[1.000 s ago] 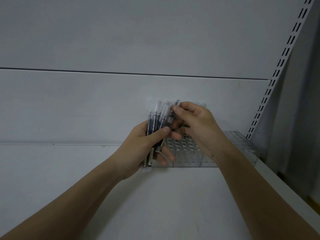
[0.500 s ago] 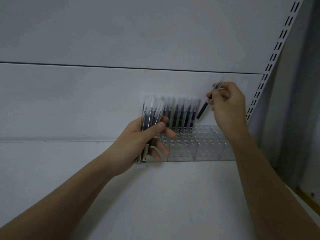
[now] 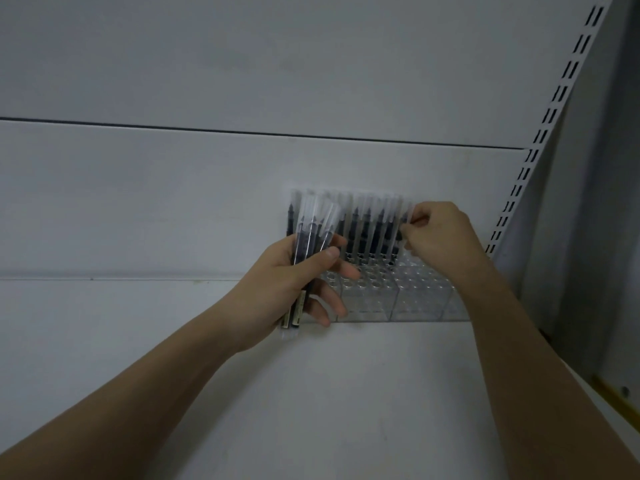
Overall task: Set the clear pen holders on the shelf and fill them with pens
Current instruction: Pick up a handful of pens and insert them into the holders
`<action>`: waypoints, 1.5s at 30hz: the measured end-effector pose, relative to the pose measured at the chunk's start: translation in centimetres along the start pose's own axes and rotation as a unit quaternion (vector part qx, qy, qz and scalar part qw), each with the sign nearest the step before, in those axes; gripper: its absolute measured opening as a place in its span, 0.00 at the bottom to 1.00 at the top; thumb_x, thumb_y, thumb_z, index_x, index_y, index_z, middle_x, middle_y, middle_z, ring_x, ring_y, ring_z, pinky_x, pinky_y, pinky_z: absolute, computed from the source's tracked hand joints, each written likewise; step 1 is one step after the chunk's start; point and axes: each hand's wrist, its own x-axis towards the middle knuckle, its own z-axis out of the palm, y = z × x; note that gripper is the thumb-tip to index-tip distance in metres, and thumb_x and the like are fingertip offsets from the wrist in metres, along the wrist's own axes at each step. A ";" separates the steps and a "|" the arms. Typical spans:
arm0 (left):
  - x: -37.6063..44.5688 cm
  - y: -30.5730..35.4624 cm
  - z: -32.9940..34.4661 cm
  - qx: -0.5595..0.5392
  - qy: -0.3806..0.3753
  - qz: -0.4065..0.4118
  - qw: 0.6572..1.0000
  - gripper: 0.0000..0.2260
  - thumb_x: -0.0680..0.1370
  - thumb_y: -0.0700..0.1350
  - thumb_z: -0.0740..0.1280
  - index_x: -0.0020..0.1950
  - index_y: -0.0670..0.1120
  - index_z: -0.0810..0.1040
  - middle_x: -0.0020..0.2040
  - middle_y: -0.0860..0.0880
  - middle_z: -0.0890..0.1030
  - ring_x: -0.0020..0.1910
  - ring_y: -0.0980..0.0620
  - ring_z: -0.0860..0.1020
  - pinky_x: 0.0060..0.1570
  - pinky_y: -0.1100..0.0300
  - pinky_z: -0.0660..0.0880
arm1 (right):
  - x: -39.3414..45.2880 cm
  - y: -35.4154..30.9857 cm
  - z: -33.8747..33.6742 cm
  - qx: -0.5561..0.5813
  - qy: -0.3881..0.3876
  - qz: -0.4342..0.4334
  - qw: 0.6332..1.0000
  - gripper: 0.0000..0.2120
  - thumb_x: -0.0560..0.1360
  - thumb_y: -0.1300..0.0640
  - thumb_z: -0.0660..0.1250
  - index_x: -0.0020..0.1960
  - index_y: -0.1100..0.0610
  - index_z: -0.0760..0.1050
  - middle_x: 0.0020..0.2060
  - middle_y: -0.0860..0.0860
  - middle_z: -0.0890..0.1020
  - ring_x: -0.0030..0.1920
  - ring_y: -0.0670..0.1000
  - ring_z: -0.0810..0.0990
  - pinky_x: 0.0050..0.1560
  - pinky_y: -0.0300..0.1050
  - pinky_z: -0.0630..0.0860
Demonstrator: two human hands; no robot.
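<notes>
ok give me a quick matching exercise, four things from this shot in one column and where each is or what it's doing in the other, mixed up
Things:
1. left hand
2. right hand
3. clear pen holders
4. standing pens

Places or states:
A. on the shelf against the back panel
B. pinches a single pen at the right end of the row
C. upright in the back holes of the holders
D. grips a bundle of pens

Pairs: 1-D, 2-B, 3-A, 4-C

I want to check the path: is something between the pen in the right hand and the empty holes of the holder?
Nothing visible: the right hand pinches a pen beside the standing pens, above the holder's open holes.
</notes>
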 end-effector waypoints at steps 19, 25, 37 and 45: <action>-0.2 -0.3 1.3 0.014 0.006 0.070 0.997 0.11 0.79 0.46 0.65 0.61 0.45 0.78 0.39 0.45 0.82 0.27 0.46 0.77 0.28 0.57 0.75 | -4.6 -2.4 0.3 0.435 -0.159 -0.063 0.884 0.18 0.75 0.44 0.66 0.52 0.58 0.80 0.41 0.52 0.83 0.37 0.50 0.78 0.36 0.43 0.74; 0.1 -1.4 2.5 0.082 0.011 0.082 0.993 0.04 0.80 0.40 0.66 0.50 0.40 0.77 0.39 0.44 0.81 0.27 0.46 0.76 0.25 0.58 0.73 | -5.2 -1.9 1.5 0.420 -0.201 -0.128 0.876 0.14 0.70 0.48 0.72 0.42 0.60 0.78 0.33 0.55 0.80 0.29 0.50 0.77 0.39 0.50 0.73; 4.4 0.9 7.6 0.078 0.028 0.077 0.994 0.09 0.84 0.42 0.61 0.59 0.40 0.77 0.49 0.38 0.84 0.30 0.48 0.81 0.31 0.58 0.80 | -3.4 0.3 -0.5 0.497 -0.054 -0.049 0.865 0.09 0.78 0.54 0.68 0.53 0.59 0.82 0.48 0.59 0.85 0.43 0.52 0.83 0.43 0.45 0.78; 3.9 -0.2 6.8 0.019 0.027 0.080 0.996 0.12 0.83 0.44 0.61 0.65 0.46 0.76 0.51 0.42 0.85 0.38 0.42 0.84 0.40 0.53 0.83 | -2.4 1.5 -1.4 0.561 0.008 -0.013 0.828 0.09 0.81 0.55 0.64 0.56 0.58 0.80 0.44 0.50 0.82 0.44 0.49 0.82 0.42 0.41 0.79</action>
